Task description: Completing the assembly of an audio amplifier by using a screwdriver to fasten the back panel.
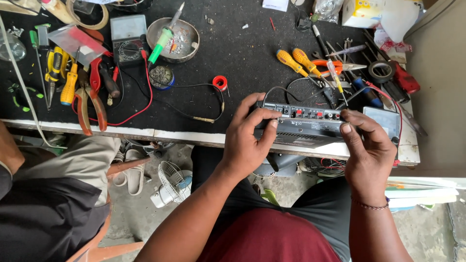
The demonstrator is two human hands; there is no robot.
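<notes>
Both forearms reach up from the person's lap toward the near edge of the bench, and each hand closes on one end of a flat dark audio unit [303,127] that sits at that edge, just right of centre. The left hand [247,140] wraps the unit's left end, fingers curled over the top and thumb pressed against its face; the right hand [368,153] pinches the right end between thumb and forefinger. By the look of it, the step in hand is steadying and turning the unit to look over its connector panel; any further move would call for a firm two-handed hold, since the unit overhangs the edge of the bench [194,137]. Its long panel carries a row of small red and white sockets, with a vented grey strip below, and thin black and red wires run from it. Beyond it to the right lie orange-handled screwdrivers [293,62] and a roll of black tape [381,70]. Farther left sit a small red spool [220,82], a green-handled soldering iron [162,41] resting in a round metal dish [190,40], a grey multimeter [128,41] and red-handled pliers [92,97]. Another person's trouser leg [77,162] shows at near left.
</notes>
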